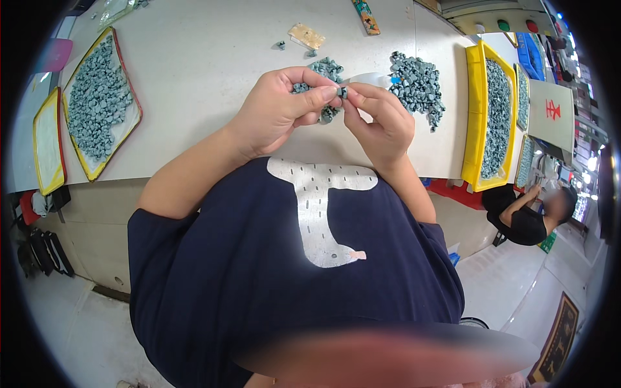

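Observation:
Over the table (pixel 194 71), my two hands meet with their fingertips together. Between them is a small dark grey-green piece (pixel 342 92), too small to name more exactly. My left hand (pixel 278 107) pinches it between thumb and forefinger. From the other side, my right hand (pixel 385 126) has its thumb and fingertips closed on the same piece. A small heap of similar pieces (pixel 326 67) lies just behind my hands, partly hidden by them. Beyond my right fingers is a white bottle (pixel 370 79) with a blue tip; whether it touches my hand I cannot tell.
A larger loose pile (pixel 417 84) lies right of my hands. On the left stands a yellow-rimmed tray of pieces (pixel 100 97); on the right, a yellow bin (pixel 475 116) of pieces. A tan card (pixel 306 36) lies farther back. Another person (pixel 527 216) sits at far right.

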`<state>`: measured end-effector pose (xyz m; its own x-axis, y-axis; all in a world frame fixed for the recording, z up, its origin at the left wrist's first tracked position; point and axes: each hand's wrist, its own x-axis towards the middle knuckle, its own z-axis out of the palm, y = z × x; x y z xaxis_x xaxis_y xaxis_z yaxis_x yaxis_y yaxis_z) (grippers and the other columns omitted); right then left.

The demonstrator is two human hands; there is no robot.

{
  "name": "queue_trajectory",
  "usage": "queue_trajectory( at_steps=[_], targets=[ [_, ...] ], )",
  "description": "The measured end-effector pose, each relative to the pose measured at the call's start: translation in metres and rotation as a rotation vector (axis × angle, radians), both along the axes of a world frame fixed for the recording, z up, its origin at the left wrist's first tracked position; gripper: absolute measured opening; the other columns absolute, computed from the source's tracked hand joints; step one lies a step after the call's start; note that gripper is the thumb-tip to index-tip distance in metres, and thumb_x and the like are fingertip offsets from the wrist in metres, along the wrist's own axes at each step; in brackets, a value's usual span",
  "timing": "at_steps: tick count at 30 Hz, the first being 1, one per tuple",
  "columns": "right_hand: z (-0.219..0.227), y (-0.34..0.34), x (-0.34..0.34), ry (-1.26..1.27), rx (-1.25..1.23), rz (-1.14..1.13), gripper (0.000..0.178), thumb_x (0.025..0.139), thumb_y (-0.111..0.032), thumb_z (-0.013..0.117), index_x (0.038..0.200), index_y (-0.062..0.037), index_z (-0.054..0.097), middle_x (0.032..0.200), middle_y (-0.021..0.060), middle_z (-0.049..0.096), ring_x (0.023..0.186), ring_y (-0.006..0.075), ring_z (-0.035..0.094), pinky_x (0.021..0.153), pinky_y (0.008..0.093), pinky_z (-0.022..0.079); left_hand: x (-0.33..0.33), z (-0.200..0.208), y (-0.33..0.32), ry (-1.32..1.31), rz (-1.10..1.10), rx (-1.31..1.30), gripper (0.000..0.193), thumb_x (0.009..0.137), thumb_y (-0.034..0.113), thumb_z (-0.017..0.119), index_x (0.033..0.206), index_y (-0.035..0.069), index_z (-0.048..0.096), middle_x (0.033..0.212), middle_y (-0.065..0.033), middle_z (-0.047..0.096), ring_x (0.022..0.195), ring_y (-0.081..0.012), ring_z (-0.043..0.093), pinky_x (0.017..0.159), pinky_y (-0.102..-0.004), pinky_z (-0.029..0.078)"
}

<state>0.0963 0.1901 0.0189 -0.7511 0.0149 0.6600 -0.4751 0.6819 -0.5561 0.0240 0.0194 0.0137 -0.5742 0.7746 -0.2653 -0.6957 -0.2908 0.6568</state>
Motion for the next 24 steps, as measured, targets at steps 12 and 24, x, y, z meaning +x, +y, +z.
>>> queue_trajectory(
  at_steps=[12, 24],
  targets=[
    [-0.0019, -0.0033, -0.0006, -0.076, -0.092, 0.001, 0.017, 0.067, 0.010, 0.073, 0.078, -0.0004, 0.065, 0.084, 0.0102, 0.069, 0.071, 0.0179, 0.068, 0.059, 0.0247, 0.055, 0.0045, 0.0014, -0.0002, 0.354, 0.077, -0.187, 0.014, 0.088, 0.010, 0.065, 0.095, -0.002, 0.065, 0.085, -0.0069, 0.068, 0.073, -0.0045, 0.058, 0.066, -0.0198, 0.048],
    [0.0019, 0.0001, 0.0049, -0.242, -0.179, -0.064, 0.015, 0.071, 0.007, 0.072, 0.083, -0.0008, 0.067, 0.081, 0.0097, 0.070, 0.069, 0.0154, 0.067, 0.060, 0.0222, 0.052, 0.0020, -0.0012, 0.0005, 0.150, 0.068, -0.147, 0.011, 0.090, 0.008, 0.063, 0.094, -0.002, 0.059, 0.088, -0.0125, 0.065, 0.057, -0.0043, 0.040, 0.053, -0.0183, 0.035]
  ],
)
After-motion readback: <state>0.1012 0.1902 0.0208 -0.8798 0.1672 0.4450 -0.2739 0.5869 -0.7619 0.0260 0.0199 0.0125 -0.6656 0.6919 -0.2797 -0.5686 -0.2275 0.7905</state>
